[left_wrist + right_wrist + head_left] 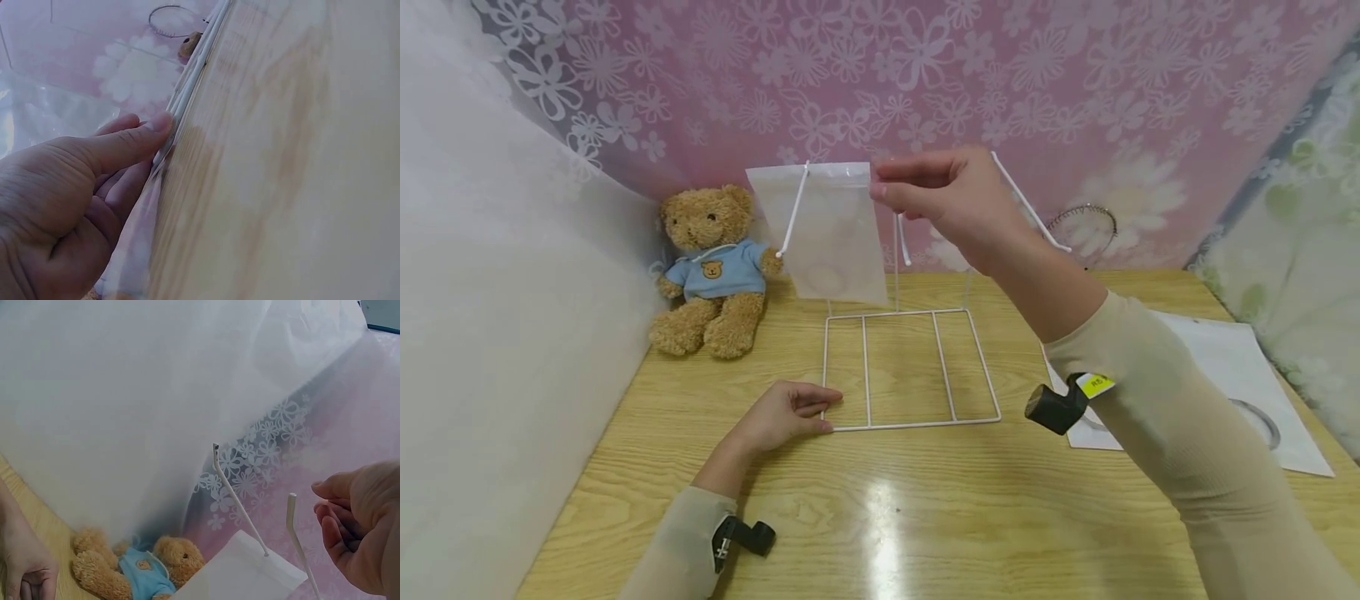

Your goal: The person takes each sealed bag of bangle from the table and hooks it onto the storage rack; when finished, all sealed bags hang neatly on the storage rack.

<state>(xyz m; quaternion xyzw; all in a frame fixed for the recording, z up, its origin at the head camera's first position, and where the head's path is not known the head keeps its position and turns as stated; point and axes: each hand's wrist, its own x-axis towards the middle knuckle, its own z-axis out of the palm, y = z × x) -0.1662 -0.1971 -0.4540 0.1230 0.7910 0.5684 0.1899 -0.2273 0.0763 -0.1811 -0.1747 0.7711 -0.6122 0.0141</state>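
A white wire display rack (912, 425) with long forward prongs stands on the table. From its left prong (793, 208) hangs a whitish, see-through plastic bag (831, 242). My left hand (782, 417) pinches the base's front-left corner; the left wrist view shows thumb and fingers on the white wire (181, 106). Beside the bag's upper right corner is my right hand (973, 204), raised, fingers loosely curled. In the right wrist view a gap separates these fingers (334, 487) from the bag (244, 569) and the nearer prong (292, 515); they hold nothing.
A teddy bear (711, 271) in a blue top sits left of the rack. At the right lies a white sheet or flat bag (1217, 358) with a grey ring-like shape, partly behind my right arm. A thin hoop (1082, 208) stands near the pink floral curtain (1150, 125) behind.
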